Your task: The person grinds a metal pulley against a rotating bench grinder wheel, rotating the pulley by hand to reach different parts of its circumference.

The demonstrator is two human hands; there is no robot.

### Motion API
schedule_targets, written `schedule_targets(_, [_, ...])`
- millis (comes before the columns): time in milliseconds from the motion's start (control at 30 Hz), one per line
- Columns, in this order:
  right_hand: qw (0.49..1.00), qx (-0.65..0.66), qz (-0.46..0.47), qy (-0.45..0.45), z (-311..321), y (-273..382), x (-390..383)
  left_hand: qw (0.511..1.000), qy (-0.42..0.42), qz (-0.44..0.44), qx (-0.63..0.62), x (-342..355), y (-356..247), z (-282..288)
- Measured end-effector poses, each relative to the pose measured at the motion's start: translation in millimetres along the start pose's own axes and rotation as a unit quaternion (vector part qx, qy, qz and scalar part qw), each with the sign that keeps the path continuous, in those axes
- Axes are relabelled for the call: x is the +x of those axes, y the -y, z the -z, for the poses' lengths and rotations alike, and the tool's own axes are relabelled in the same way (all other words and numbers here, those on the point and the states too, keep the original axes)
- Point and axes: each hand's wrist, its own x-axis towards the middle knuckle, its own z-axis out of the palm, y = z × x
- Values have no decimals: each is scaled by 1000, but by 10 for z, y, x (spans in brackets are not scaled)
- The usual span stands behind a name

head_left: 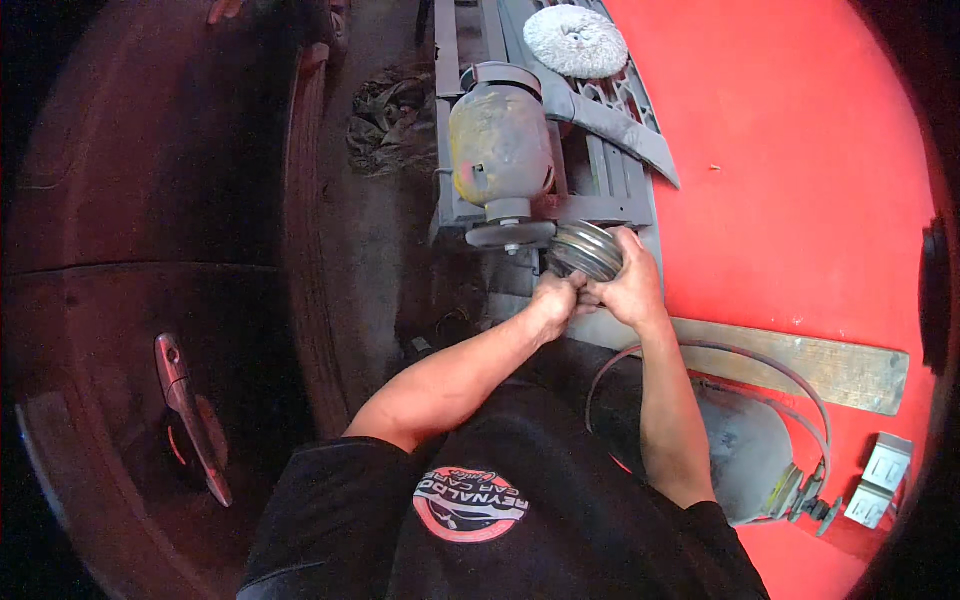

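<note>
A shiny, grooved, round metal part like a pulley is in both my hands, just right of a bench grinder. My right hand wraps its right side, thumb up near the top rim. From below, my left hand grips its lower edge with fingers bent. The part's left side is at the right edge of the grinder's wheel; whether they touch I cannot tell. The grinder's body is grey with worn yellow patches. My fingers hide the underside of the part.
Behind the grinder are a grey metal frame and a white fluffy buffing pad. A wooden plank, a gas cylinder with a hose and an outlet box stand right, by a red wall. Left is a dark car door.
</note>
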Motion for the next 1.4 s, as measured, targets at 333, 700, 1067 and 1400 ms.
schedule_targets(333, [996,89,2,-16,11,-153,-155,988,-58,-97,109,-224,-109,-96])
schedule_targets(700, [952,292,-86,-33,272,69,-746,832,-189,-308,421,-789,-197,-75])
schedule_targets(1067, [997,65,-36,-30,681,323,-799,777,-131,-266,555,-1010,-477,-174])
schedule_targets(1400, [998,51,-24,4,777,465,-769,691,-114,-422,576,-1073,-446,-89])
